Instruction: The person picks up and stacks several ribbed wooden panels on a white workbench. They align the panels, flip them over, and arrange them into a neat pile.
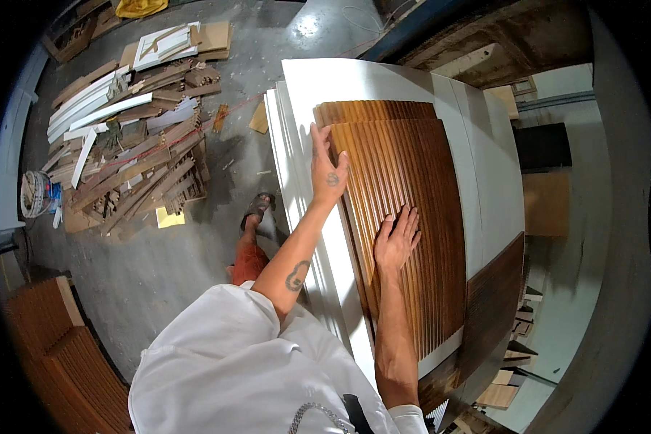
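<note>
A stack of brown, ribbed wood panels (430, 166) lies in front of me on large white boards (369, 79). The top panel sits slightly out of line with the one beneath, whose far edge shows past it. At the left edge of the stack is my left hand (329, 170), its fingers apart and the thumb over the panel's side. My right hand (398, 242) rests palm down on the ribbed face of the top panel, fingers stretched out. Neither hand is closed around anything.
On the floor at far left lies a heap of wood offcuts (137, 145), with white strips among them. More ribbed brown panels (79, 354) stand at lower left. A darker panel (495, 289) lies right of the stack. A bucket (35, 194) sits beside the heap.
</note>
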